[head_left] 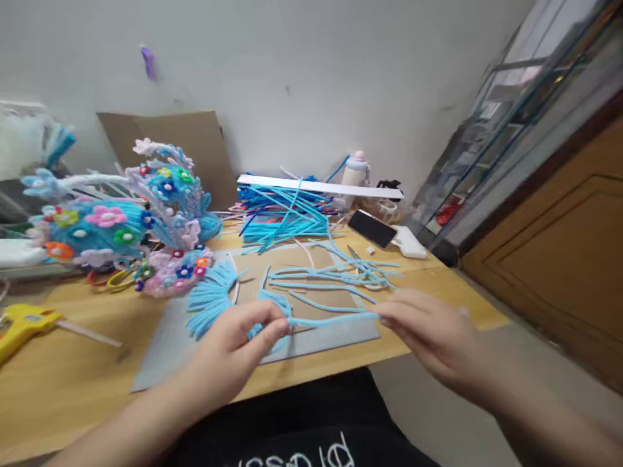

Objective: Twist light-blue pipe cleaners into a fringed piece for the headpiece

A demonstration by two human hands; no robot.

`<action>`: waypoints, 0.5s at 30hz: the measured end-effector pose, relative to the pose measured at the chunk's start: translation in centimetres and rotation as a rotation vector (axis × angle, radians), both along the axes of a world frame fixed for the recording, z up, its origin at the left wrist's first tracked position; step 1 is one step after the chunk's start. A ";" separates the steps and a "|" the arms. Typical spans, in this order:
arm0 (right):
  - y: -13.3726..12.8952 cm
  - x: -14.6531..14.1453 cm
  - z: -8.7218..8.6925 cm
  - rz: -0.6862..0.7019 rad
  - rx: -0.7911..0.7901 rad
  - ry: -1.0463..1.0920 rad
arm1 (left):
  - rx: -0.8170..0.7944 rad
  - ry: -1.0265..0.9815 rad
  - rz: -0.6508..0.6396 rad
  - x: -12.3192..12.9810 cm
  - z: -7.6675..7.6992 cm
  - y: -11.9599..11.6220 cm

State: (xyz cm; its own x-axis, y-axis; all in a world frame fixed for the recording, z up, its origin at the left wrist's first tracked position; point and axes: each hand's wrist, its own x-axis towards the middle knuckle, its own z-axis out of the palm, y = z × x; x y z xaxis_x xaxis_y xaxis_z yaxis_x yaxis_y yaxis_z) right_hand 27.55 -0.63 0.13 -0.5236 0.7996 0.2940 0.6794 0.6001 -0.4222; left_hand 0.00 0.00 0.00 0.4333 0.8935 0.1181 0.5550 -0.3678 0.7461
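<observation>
A light blue pipe cleaner (335, 320) stretches nearly level between my two hands above the front of the grey mat (321, 338). My left hand (243, 340) pinches its left end, where more light blue loops (275, 299) hang around the fingers. The far end is pinched in the fingertips of my right hand (433, 327), near the table's front right. Beyond my hands, loose light blue pipe cleaners (331, 275) lie across a brown cardboard piece (287, 261). Left of them rests a fan of light blue folded pipe cleaners (209, 298).
Flower-decorated baskets (104, 227) stand at the left, behind a yellow glue gun (29, 324). At the back are a pile of blue pipe cleaners (287, 214), a bottle (356, 170), a phone (372, 228) and a white case (410, 241). Scissors (354, 253) lie near the phone.
</observation>
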 end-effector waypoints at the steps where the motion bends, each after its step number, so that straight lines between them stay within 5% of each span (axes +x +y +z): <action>1: 0.0 0.4 0.1 -0.046 -0.091 0.081 | 0.113 0.017 0.047 -0.7 0.3 0.3; 6: -0.1 1.4 1.3 0.021 -0.713 0.658 | 0.521 0.103 0.251 -2.9 1.3 2.1; 9: -0.4 1.3 2.6 0.237 -0.953 1.015 | 0.455 0.051 0.302 -2.1 1.7 2.8; 12: -0.4 1.1 3.4 0.300 -0.743 1.275 | 0.266 -0.129 0.273 0.2 2.3 3.1; 15: 0.0 0.6 3.3 0.190 -0.409 1.328 | 0.047 -0.370 0.124 3.2 2.7 2.8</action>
